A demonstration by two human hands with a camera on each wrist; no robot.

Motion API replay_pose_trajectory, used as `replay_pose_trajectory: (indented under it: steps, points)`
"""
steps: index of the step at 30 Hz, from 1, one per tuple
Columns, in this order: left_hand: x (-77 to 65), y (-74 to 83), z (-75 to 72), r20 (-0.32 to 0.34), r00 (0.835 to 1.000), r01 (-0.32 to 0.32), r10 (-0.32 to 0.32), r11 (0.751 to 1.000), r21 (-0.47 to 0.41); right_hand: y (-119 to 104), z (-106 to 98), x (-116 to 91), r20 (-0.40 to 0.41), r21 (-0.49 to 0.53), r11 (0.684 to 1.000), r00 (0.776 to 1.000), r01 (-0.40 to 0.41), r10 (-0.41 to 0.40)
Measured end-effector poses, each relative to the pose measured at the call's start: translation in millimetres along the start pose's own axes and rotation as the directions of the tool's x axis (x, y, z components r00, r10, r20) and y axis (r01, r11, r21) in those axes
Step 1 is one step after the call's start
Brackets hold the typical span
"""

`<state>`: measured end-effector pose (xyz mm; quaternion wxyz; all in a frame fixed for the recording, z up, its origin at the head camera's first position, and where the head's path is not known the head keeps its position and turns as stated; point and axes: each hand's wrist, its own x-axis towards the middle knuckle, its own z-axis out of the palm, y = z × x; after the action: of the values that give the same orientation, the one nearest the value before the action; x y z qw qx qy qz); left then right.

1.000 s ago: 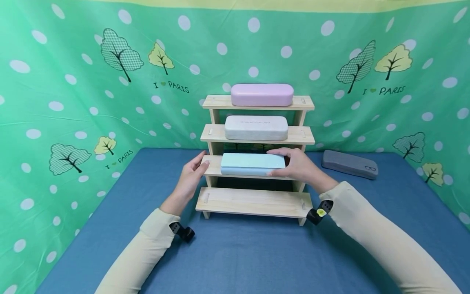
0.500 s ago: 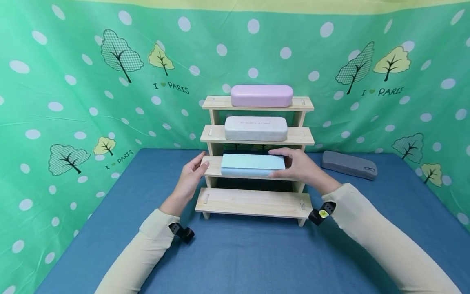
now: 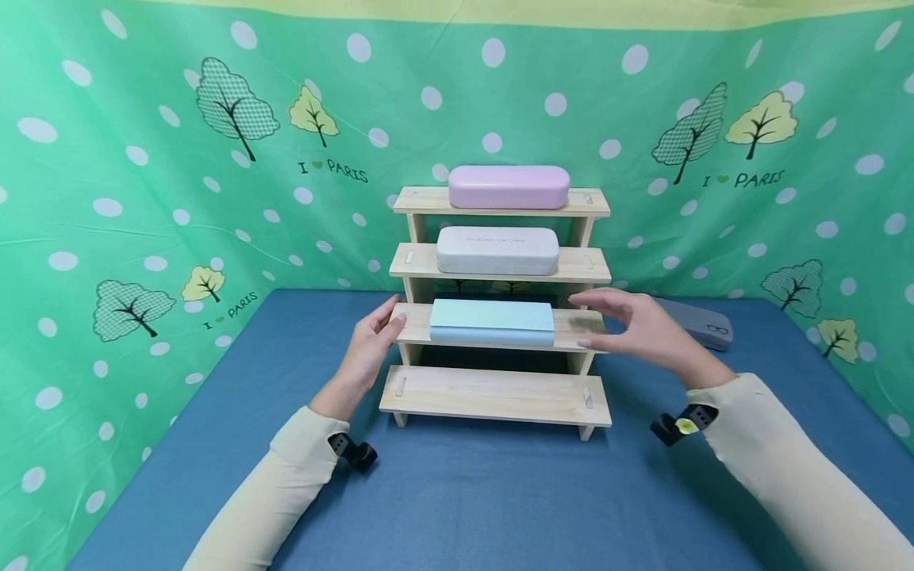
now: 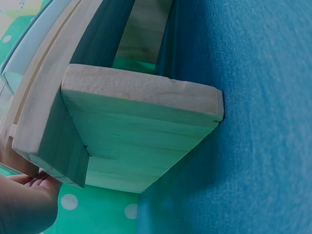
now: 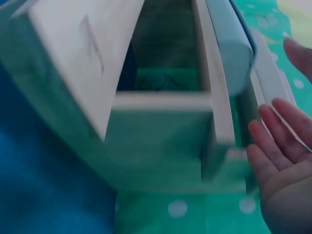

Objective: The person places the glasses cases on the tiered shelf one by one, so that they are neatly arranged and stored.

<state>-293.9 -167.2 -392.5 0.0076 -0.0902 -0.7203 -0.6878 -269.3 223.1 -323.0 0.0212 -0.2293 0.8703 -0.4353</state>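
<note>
A light-blue glasses case lies on the second tier from the bottom of a wooden step rack. My right hand is off the case, just to its right, with thumb and fingers apart and nothing between them. In the right wrist view the fingers spread beside the rack's end. My left hand grips the left end of that same tier, thumb on the board's edge. The left wrist view shows this hand at the board's corner, part of its fingers hidden.
On the top tier sits a pink-purple case, with a white-grey case one tier below. Behind my right hand, a grey glasses case lies partly hidden on the blue cloth. A green patterned curtain hangs behind.
My right hand has let go of the light-blue glasses case and moved right, now covering part of the grey case. The light-blue case and my left hand stay in place.
</note>
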Motion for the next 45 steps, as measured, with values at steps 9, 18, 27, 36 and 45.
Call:
replay_pose_trajectory:
  steps: [9, 18, 27, 36, 45]
  points:
    - [0.3, 0.2, 0.8, 0.004, 1.000, -0.013, 0.013, 1.000, -0.005, 26.5, -35.1, -33.3, -0.110, -0.081, 0.996, 0.994, -0.024, 0.015]
    - [-0.3, -1.9, 0.1, -0.004, 1.000, 0.002, -0.002, 1.000, 0.007, 72.0, -58.8, -51.5, -0.171, -0.130, 0.971, 0.970, -0.199, 0.176]
    - [0.9, -3.6, -0.6, -0.004, 1.000, 0.003, -0.003, 1.000, -0.006, 109.9, -76.9, -62.4, -0.214, -0.112, 0.947, 0.938, -0.301, 0.273]
    - [1.4, -2.5, 0.5, -0.009, 1.000, -0.008, 0.008, 1.000, -0.011, 140.0, -86.9, -62.5, -0.223, -0.060, 0.933, 0.916, -0.354, 0.333]
    - [1.1, -0.7, 0.8, -0.010, 1.000, 0.000, -0.001, 1.000, -0.017, 165.8, -90.9, -62.9, -0.268, -0.036, 0.908, 0.880, -0.417, 0.393]
